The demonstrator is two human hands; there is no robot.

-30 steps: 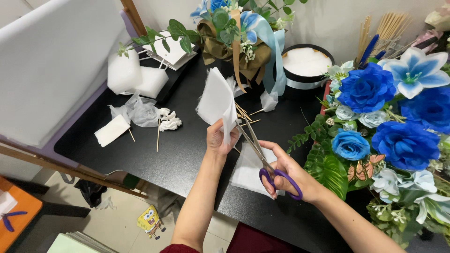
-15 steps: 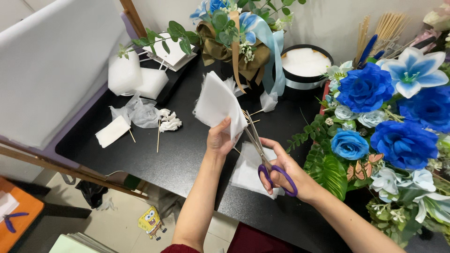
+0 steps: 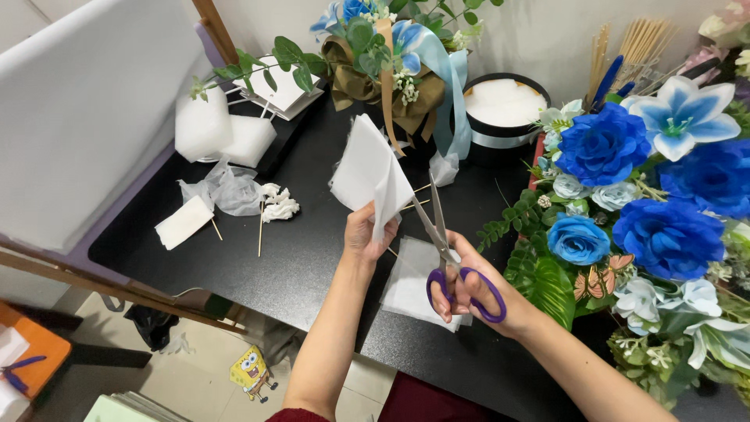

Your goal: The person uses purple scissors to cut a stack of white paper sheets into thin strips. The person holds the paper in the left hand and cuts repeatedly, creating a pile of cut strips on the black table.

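We see a black table (image 3: 312, 258) crowded with blue flowers (image 3: 625, 180) on the right and a ribboned bouquet (image 3: 391, 62) at the back. Above its middle, the left hand (image 3: 363, 234) pinches a folded white sheet (image 3: 367, 168) upright by its lower corner. The right hand (image 3: 476, 289) has fingers through the purple scissors (image 3: 453, 258), blades slightly parted just beside the sheet's bottom edge, above another white sheet (image 3: 414, 285) lying flat. We judge this the cutting step; the next snip calls for steadying the sheet and feeding its edge between the blades.

Head view, steeply down, near black table (image 3: 312, 266)
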